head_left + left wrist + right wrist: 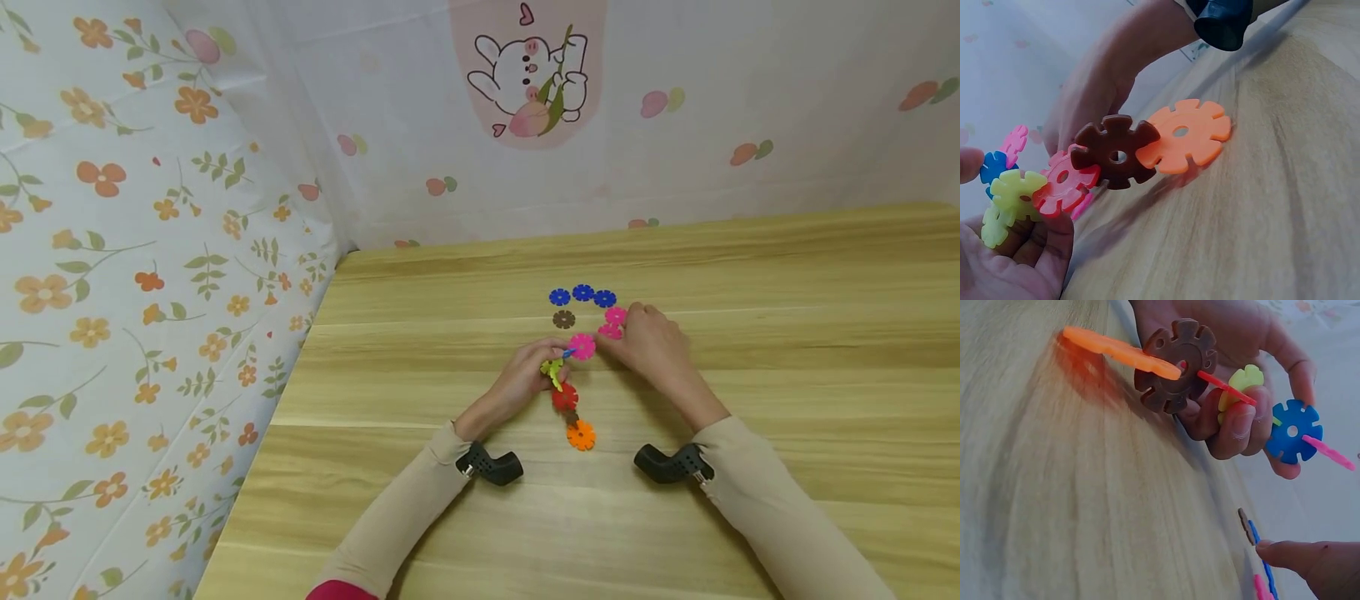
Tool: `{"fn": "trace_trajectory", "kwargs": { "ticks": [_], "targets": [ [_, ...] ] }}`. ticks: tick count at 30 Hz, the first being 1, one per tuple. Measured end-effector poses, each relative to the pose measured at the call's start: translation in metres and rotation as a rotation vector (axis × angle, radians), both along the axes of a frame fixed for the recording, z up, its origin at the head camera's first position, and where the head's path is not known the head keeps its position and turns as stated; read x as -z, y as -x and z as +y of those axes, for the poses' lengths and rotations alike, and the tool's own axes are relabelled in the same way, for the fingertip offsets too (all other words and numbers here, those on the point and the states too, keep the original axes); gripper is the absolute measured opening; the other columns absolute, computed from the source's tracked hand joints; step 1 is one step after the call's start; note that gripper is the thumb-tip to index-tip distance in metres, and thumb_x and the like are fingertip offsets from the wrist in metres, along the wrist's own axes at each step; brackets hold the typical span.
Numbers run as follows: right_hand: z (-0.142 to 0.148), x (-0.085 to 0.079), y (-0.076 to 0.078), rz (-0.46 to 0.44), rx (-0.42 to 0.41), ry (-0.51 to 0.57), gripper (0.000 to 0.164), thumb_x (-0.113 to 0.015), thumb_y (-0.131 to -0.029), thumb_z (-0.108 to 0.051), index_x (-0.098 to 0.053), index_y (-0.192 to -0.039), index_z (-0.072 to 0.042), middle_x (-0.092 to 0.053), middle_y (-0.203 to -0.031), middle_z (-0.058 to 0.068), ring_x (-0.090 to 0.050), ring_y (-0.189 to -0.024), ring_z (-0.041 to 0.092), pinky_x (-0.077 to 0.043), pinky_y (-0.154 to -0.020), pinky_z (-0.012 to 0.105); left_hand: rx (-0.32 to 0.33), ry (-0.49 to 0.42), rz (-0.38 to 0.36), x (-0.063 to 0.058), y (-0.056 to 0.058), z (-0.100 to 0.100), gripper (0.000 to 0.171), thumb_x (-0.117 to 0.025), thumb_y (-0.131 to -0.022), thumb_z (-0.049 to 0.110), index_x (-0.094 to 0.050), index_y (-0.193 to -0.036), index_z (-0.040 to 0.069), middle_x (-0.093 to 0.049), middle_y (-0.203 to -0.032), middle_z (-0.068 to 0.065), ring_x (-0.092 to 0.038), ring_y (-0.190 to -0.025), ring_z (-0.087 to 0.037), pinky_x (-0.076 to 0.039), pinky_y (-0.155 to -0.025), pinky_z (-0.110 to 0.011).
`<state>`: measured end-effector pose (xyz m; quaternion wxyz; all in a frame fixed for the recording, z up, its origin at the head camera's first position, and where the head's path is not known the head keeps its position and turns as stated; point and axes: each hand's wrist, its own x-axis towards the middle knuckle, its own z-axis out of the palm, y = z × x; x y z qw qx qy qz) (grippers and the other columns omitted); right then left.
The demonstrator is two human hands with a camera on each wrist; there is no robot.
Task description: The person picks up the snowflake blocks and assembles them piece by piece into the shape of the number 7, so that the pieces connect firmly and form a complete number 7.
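My left hand (525, 371) holds a chain of notched plastic flower discs slotted together. From its near end run an orange disc (1188, 136), a brown disc (1116, 151), a red disc (1065, 181), yellow-green discs (1019, 195), a blue disc (1295, 431) and a pink disc (582, 347). Fingers curl round the yellow-green part, and the thumb lies by the blue disc. On the right, my right hand (656, 346) is beside two loose pink discs (616, 316) on the table; its thumb extends just below them. Its other fingertips are mostly hidden.
Three blue discs (582, 292) lie in a row on the wooden table (420, 333), beyond the hands. A single brown disc (564, 319) lies just in front of them. Patterned cloth (405, 125) hangs behind the table and at its left side.
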<state>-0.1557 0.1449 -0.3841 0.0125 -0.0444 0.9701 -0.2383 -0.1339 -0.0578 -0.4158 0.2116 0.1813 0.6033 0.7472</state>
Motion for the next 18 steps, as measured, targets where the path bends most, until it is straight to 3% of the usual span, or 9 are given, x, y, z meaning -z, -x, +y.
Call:
{"fn": "trace_trajectory", "kwargs": {
  "ticks": [9, 18],
  "targets": [
    [0.0018, 0.0051, 0.0013, 0.031, -0.005, 0.063, 0.043, -0.068, -0.082, -0.036, -0.048, -0.078, 0.001, -0.047, -0.073, 0.014, -0.046, -0.061, 0.027, -0.036, -0.048, 0.034, -0.009, 0.021, -0.036, -0.0007, 0.0010, 0.0018, 0.037, -0.038, -0.099, 0.012, -0.044, -0.122, -0.016, -0.049, -0.077, -0.005, -0.048, -0.070, -0.011, -0.044, -0.065, -0.025],
    [0.0037, 0.0065, 0.0034, 0.023, -0.007, 0.139, 0.036, -0.069, -0.082, -0.029, -0.048, -0.077, 0.000, -0.046, -0.070, 0.011, -0.042, -0.057, 0.022, -0.033, -0.047, 0.029, -0.018, 0.090, -0.029, -0.0035, 0.0003, 0.0039, 0.035, -0.043, -0.098, 0.013, -0.049, -0.121, -0.012, -0.053, -0.077, -0.007, -0.052, -0.070, -0.013, -0.047, -0.065, -0.025]
  ]
}}
